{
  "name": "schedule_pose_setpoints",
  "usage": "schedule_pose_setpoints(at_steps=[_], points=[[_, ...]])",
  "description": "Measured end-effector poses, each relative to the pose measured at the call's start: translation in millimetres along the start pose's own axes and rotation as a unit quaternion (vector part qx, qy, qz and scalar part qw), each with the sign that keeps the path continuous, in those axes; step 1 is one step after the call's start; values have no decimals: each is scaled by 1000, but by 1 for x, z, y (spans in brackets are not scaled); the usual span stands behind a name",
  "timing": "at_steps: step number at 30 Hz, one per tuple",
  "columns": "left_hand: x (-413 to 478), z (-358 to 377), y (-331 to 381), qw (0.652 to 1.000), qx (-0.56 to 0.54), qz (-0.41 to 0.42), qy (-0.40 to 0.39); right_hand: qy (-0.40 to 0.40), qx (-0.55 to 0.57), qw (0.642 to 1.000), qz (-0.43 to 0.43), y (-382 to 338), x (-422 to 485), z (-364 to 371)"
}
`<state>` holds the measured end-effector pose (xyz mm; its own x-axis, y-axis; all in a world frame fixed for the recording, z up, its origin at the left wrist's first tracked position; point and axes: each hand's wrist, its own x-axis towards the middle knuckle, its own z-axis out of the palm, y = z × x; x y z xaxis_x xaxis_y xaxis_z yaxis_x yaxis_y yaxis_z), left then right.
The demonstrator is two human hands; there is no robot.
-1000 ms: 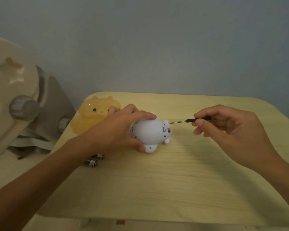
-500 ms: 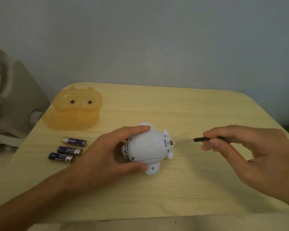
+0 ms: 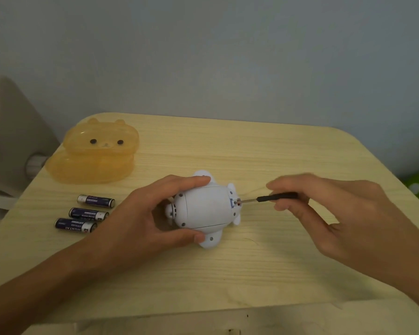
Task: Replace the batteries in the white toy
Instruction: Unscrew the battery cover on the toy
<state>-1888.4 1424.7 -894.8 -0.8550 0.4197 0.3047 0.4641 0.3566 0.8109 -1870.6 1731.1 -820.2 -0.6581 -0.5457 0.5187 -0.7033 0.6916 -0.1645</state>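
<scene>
White toy point(image 3: 205, 209) lying at the middle of the pale wooden worktop point(image 3: 276, 155), underside turned up. Left hand point(image 3: 140, 221) clasped around its left end, index finger along the far side, thumb pressed on the near side. Right hand point(image 3: 336, 213) pinching the black handle of a small screwdriver point(image 3: 267, 199), metal tip set into the fitting at the toy's right end. Three AAA batteries point(image 3: 87, 213) side by side on the worktop left of the toy, apart from it. Orange translucent bear-faced case point(image 3: 94, 152) at the far left.
</scene>
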Motion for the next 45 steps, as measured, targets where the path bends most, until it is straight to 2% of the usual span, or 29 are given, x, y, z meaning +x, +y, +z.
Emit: schedule_pose_setpoints(at_steps=[5, 8, 12, 15, 20, 27, 33, 41, 45], points=[[0, 1, 0, 1000, 11, 14, -4, 5, -52, 999, 8, -4, 9, 2], [1, 1, 0, 1000, 8, 8, 2, 24, -19, 999, 23, -3, 10, 6], [0, 0, -1, 1000, 11, 0, 5, -16, 50, 998, 36, -8, 8, 0], [-1, 0, 0, 1000, 4, -14, 5, -37, 43, 998, 15, -8, 6, -4], [-1, 0, 0, 1000, 0, -16, 3, -52, 2, 996, 69, -6, 4, 2], [0, 0, 0, 1000, -5, -25, -3, -48, 29, 998, 20, -5, 13, -10], [0, -1, 1, 1000, -9, -22, -4, -70, 23, 993, 90, -2, 6, 0], [-1, -1, 4, 999, -13, -30, -1, -47, 43, 997, 47, 0, 10, -6], [-1, -1, 5, 1000, -2, -24, 1, -90, 28, 990, 101, 6, 1, 7]])
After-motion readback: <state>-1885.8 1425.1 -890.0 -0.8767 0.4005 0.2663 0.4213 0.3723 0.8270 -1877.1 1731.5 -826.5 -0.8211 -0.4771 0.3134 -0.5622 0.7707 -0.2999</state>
